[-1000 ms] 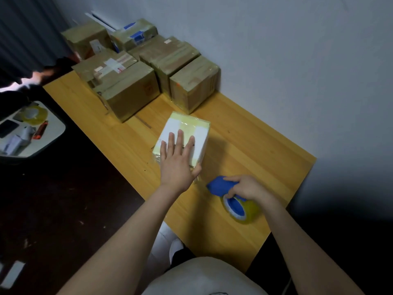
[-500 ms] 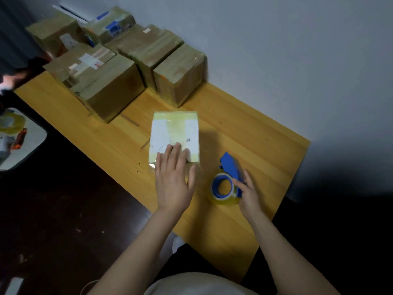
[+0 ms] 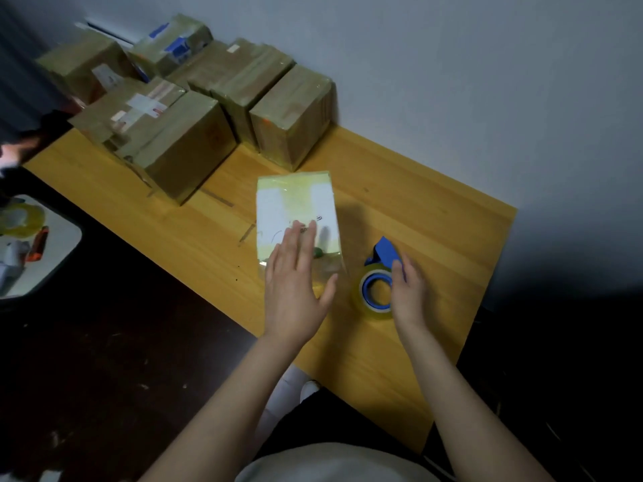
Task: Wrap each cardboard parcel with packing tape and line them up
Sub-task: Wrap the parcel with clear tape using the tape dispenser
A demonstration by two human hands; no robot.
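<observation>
Here, at least six brown taped parcels [image 3: 184,144] crowd the far left of the desk [image 3: 417,210], labels unreadable. One white parcel [image 3: 295,203] lies mid-desk under the flat, straight-fingered left hand [image 3: 295,287]; the right hand [image 3: 409,295] rests loosely against one blue tape dispenser [image 3: 375,290].

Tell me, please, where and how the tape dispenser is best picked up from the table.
Probably by the blue handle, coming from the right, where the right hand touches it. The tape dispenser lies flat on the table, roll's core facing up, handle jutting toward the wall, so fingers can wrap it; the white parcel crowds the left side.
</observation>
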